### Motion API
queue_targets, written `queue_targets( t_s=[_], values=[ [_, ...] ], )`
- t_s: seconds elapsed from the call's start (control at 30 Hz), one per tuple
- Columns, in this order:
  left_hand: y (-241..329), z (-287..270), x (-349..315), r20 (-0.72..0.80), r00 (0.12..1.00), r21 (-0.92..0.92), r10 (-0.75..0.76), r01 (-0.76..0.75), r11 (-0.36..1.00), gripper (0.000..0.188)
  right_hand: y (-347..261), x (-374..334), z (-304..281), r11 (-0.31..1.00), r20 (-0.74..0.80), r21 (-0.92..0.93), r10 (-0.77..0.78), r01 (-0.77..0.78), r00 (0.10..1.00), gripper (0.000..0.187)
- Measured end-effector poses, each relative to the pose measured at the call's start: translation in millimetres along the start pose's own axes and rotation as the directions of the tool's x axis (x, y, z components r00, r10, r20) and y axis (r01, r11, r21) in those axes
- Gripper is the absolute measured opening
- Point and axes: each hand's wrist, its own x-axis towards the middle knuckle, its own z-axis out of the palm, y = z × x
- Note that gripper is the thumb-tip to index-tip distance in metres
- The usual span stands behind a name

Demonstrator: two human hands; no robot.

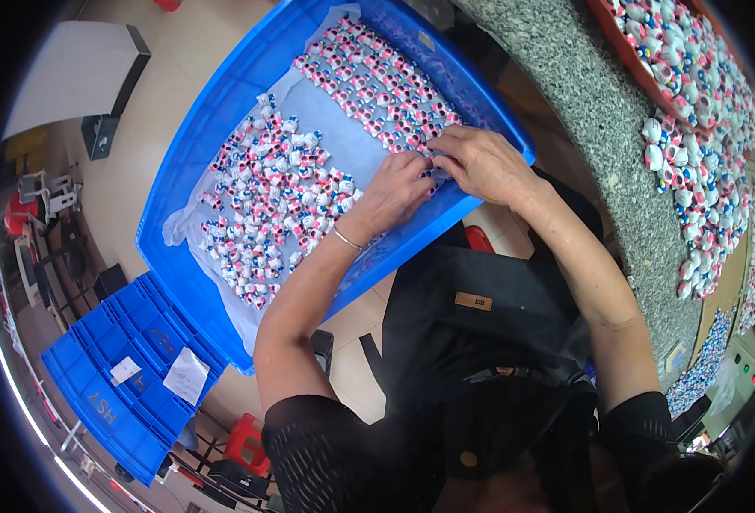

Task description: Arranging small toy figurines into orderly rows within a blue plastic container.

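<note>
Both my hands meet at the near right corner of a blue plastic tray (198, 128). My left hand (394, 192) has its fingers curled together over the white lining sheet (334, 128). Against its fingertips, my right hand (484, 162) is bent in a pinch. What either one holds is hidden by the fingers. Just beyond them lie close, even rows of small white, pink and blue figurines (377, 81), dark spots facing up. Left of my left forearm, a loose heap of the same figurines (275, 201) covers the sheet.
A speckled granite counter (583, 94) runs along the right, with a reddish tray of figurines (694, 60) and a larger spilled pile (711, 205). Blue stacked crates (129, 376) with paper labels stand at the lower left. A red stool (247, 445) is on the tiled floor.
</note>
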Motion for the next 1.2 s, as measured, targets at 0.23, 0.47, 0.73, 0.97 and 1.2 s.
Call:
queue_targets(
  t_s=[0.23, 0.47, 0.73, 0.97, 1.2],
  values=[
    [2.3, 7.5, -14.0, -0.187, 0.975, -0.019, -0.12, 0.119, 0.993, 0.027, -4.5, 4.0, 0.9, 0.999, -0.014, -0.001, -0.038, 0.038, 0.999, 0.02],
    [-12.3, -36.7, -22.3, -0.289, 0.953, 0.127, -0.087, 0.129, 0.984, 0.031, -9.5, -0.3, -7.7, 1.0, 0.031, -0.005, 0.019, -0.018, 0.999, 0.02],
    [-63.9, -63.9, -49.3, -0.081, 0.839, 0.516, -0.538, 0.497, 0.698, 0.023, -10.9, 6.5, -6.6, 1.0, -0.014, 0.003, 0.011, -0.011, 1.0, 0.017],
    [-49.1, -66.3, -38.8, -0.167, 0.74, 0.295, -0.652, 0.668, 0.683, 0.017, -5.8, 1.2, -8.3, 0.999, 0.046, -0.036, 0.019, -0.018, 0.999, 0.022],
    [-128.5, -88.7, -14.2, -0.58, 0.575, 0.083, -0.577, 0.746, 0.661, 0.024, -13.7, 3.3, -8.3, 0.999, 0.051, -0.034, 0.025, -0.023, 0.998, 0.02]
  ],
)
